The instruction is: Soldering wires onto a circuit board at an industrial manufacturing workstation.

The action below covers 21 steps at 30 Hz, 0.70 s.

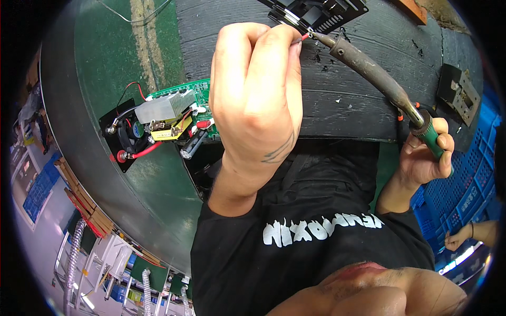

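Note:
My left hand (258,84) is closed in a pinch on a thin red wire (305,37), whose end pokes out past the fingertips. In my right hand (427,152) is a soldering iron (374,76), gripped by its green handle. The iron's tip meets the wire end beside a black slotted panel (321,15) at the far edge of view; whether they touch the panel's terminal cannot be made out. Left of my left hand lies a green circuit board (184,92) with a silver heat sink (166,107). A black fan panel (126,134) adjoins it, with a thick red cable.
The black worktop (342,113) carries small solder scraps. A dark metal bracket (458,92) lies at its right end. Blue plastic crates (458,184) stand beyond my right hand, where another person's hand (458,239) shows. A green surface (105,52) extends on the left.

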Motion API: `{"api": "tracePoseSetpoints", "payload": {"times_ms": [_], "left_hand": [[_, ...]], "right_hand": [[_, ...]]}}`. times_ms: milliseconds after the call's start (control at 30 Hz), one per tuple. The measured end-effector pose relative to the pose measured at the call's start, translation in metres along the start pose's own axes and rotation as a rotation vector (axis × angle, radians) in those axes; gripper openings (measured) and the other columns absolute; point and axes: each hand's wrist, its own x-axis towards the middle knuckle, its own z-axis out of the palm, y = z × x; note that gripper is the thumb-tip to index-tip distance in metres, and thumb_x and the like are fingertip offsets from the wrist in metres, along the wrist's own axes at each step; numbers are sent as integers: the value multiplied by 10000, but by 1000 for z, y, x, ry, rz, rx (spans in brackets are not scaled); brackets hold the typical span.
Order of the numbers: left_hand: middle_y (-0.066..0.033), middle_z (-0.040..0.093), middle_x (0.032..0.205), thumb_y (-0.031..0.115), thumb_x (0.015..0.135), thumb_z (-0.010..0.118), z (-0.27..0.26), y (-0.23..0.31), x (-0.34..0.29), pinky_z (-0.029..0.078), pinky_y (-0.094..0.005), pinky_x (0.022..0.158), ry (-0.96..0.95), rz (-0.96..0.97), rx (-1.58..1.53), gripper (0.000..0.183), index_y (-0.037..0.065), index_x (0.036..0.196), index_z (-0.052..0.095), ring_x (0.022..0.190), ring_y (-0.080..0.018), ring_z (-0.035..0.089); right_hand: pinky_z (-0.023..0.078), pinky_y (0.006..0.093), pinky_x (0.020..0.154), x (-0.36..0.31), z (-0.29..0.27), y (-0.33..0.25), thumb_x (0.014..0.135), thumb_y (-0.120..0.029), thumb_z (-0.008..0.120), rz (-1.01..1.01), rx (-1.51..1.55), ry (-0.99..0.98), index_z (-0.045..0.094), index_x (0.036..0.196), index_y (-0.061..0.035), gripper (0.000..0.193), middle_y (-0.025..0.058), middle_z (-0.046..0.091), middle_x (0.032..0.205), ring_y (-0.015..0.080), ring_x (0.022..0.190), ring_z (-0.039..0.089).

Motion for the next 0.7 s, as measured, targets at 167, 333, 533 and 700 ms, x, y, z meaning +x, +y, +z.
{"api": "tracePoseSetpoints", "payload": {"times_ms": [167, 333, 533, 700], "left_hand": [[-112, 535, 858, -64, 717, 729, -1, -1, -3, 471, -345, 677, 6, -1, 12, 256, -12, 959, 663, 742, -258, 565], [-113, 536, 857, -64, 715, 731, -1, -2, 1, 473, -346, 673, 25, 14, 7, 246, -12, 946, 661, 735, -261, 566], [-117, 540, 854, -61, 713, 730, 1, 0, 4, 477, -348, 675, 3, 18, 0, 236, -16, 934, 658, 741, -268, 571], [-118, 541, 850, -59, 713, 731, -2, 0, -1, 478, -348, 673, -6, 5, 27, 235, -20, 933, 658, 738, -269, 572]], "right_hand": [[449, 297, 551, -1, 0, 5, 937, -398, 453, 1, 9, -4, 644, 1127, -115, 391, 161, 572, 984, 190, 578, 526], [446, 298, 560, 0, 1, 4, 934, -402, 458, -5, 6, -1, 644, 1127, -114, 394, 159, 572, 989, 188, 579, 523], [446, 313, 582, 1, 2, 0, 939, -389, 455, -16, -8, 2, 639, 1133, -111, 385, 147, 562, 974, 187, 587, 521], [435, 322, 582, 0, 4, 7, 948, -374, 443, -82, -74, -70, 625, 1129, -100, 376, 153, 546, 962, 181, 590, 509]]}}
